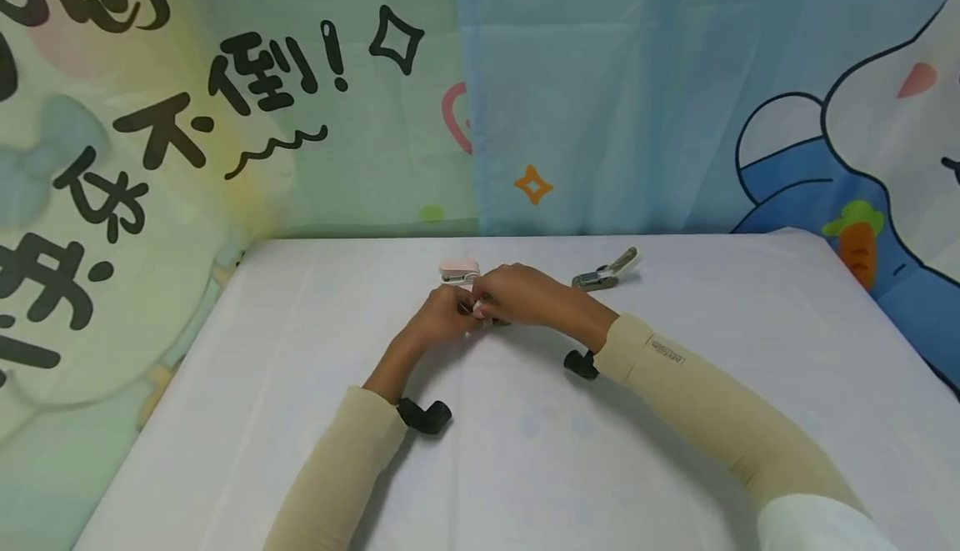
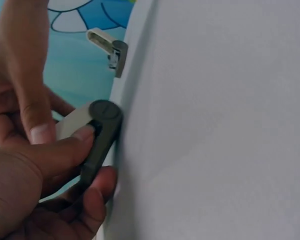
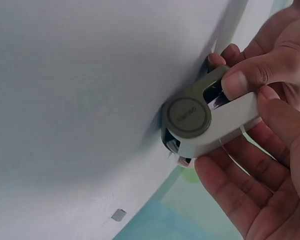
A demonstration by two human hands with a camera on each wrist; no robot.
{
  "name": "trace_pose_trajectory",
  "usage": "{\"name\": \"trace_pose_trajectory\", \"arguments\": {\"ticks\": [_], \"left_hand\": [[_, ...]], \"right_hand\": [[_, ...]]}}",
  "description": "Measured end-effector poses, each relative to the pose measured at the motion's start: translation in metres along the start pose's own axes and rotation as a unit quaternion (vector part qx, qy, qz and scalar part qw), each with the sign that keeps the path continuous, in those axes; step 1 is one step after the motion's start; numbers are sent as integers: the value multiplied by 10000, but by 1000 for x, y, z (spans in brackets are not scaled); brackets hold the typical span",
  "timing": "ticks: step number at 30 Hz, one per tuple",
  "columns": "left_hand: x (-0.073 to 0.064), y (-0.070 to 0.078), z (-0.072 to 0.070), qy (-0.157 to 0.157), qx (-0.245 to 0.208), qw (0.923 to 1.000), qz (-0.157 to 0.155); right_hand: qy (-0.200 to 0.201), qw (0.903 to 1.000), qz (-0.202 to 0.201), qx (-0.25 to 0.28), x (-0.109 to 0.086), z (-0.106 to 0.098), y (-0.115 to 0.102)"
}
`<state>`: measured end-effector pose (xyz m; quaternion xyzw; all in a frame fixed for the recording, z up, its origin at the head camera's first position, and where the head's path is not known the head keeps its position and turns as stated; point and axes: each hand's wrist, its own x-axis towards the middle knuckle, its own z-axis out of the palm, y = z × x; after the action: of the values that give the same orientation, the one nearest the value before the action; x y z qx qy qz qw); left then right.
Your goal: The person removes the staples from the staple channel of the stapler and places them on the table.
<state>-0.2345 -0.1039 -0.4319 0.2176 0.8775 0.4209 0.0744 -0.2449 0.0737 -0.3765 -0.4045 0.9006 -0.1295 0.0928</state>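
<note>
Right hand (image 3: 267, 175) holds stapler (image 3: 230, 122), lettering (image 3: 187, 115) seemingly blurred.

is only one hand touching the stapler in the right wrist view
No, the left hand and the right hand both touch the stapler there.

the held stapler (image 3: 205, 115) is olive and cream, sleeves (image 1: 705, 401) beige, tablecloth (image 1: 540, 468) white, backdrop (image 1: 585, 92) cartoon-printed green and blue.

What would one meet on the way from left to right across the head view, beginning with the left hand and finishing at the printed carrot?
Left hand → right hand → open stapler → printed carrot.
</note>
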Motion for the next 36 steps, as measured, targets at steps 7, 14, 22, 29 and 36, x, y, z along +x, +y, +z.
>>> {"name": "trace_pose_trajectory", "arguments": {"ticks": [7,14,22,29,36], "left_hand": [[-6,5,-1,-685,-226,9973,-158],[-14,14,3,-1354,-102,9907,-125],[-20,15,5,-1409,57,9893,-363],[-19,11,4,-1350,-48,9902,-360],[-18,13,5,-1192,60,9919,-430]], "right_hand": [[-73,9980,-536,-316,-18,4,-8],[-239,9987,-440,-131,-36,8,-25],[190,9984,-141,516,-46,13,-21],[416,9880,138,1481,-54,12,-10],[12,9884,476,1445,-62,5,15]]}}
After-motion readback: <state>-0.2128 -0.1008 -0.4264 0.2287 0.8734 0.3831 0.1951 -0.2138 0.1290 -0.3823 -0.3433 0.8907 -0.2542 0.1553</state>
